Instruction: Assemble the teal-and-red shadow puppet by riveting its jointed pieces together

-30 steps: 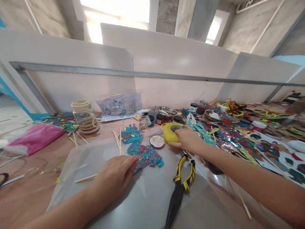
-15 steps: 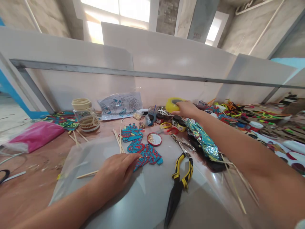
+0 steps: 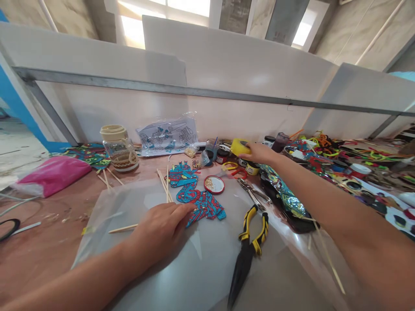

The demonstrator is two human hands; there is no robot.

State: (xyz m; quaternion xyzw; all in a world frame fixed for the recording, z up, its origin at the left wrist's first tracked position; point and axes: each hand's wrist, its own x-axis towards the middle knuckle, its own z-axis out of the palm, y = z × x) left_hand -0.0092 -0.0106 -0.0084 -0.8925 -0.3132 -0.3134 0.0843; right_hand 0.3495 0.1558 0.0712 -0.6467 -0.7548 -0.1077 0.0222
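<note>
A yellow roll of tape (image 3: 239, 147) stands among the paint jars at the back, and my right hand (image 3: 257, 153) grips its right side. My left hand (image 3: 165, 229) rests on the translucent sheet with its fingers curled. Its thumb and forefinger press the lower left edge of a flat blue and red painted figure (image 3: 205, 204) dotted with gold beads; the other fingertips are hidden. Just behind the figure lies a red-rimmed lid (image 3: 214, 185) holding small gold beads. Thin wooden sticks (image 3: 164, 185) touch the figure's left side.
Black and yellow long-nose pliers (image 3: 249, 255) and metal pliers (image 3: 254, 194) lie at centre right. Red and yellow scissors (image 3: 234, 170) sit before the jars. A lidded jar (image 3: 118, 149) and pink bag (image 3: 55, 175) stand left. Shiny wrapping (image 3: 285, 194) lies under my right forearm.
The yellow tape roll in my right hand has come down slightly toward the jars, and its dark opening shows less. My left hand stays on the figure. The view has shifted a little.
</note>
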